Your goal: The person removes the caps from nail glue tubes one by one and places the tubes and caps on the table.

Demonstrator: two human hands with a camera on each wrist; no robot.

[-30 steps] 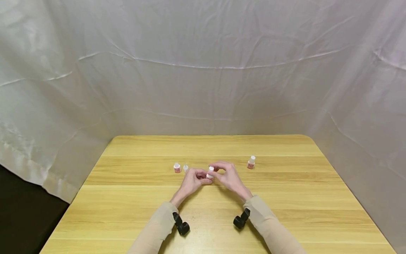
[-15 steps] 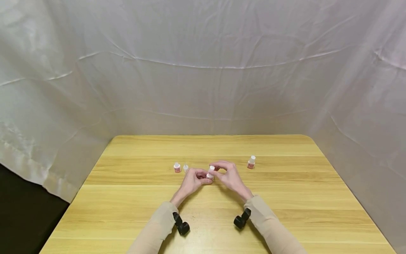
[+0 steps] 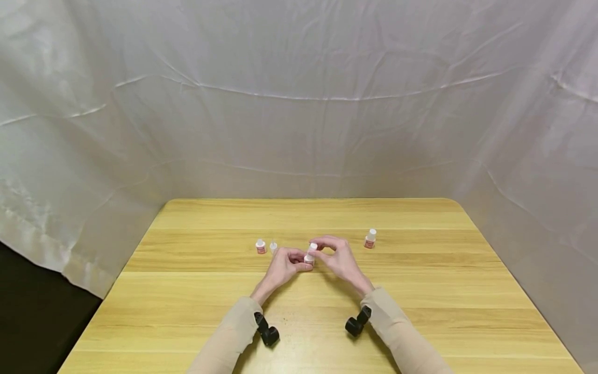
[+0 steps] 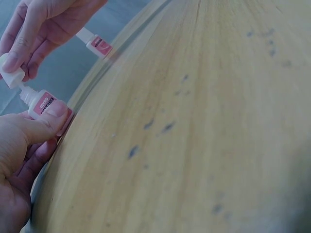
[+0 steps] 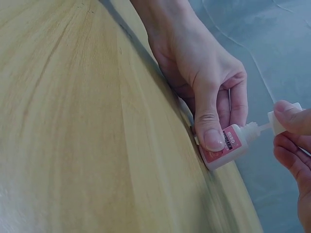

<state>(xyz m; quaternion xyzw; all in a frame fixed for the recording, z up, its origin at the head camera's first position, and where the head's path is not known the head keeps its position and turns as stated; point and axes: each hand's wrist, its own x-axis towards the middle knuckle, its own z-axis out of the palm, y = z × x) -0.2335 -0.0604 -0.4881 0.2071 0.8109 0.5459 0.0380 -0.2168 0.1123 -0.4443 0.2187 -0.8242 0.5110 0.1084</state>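
My left hand [image 3: 282, 267] grips a small white glue bottle [image 5: 238, 141] with a pink label, its thumb across the label. My right hand [image 3: 338, 259] pinches the white cap [image 4: 12, 73] between thumb and fingers. The cap is apart from the threaded neck. A thin pale stem [image 5: 264, 127] runs from the cap into the bottle's mouth. In the head view the bottle stands close to the table top; whether its base touches the wood is hard to tell.
To the left is an uncapped matching bottle [image 3: 260, 248]. Beside it a loose cap [image 3: 273, 248] stands with its stem pointing up. A capped bottle [image 3: 370, 239] stands farther right on the wooden table [image 3: 420, 285]. Pale curtains [image 3: 308, 130] hang around the table.
My right hand has lifted the cap slightly upward and to the right, widening the gap above the bottle. The left hand and the other bottles stay where they were.
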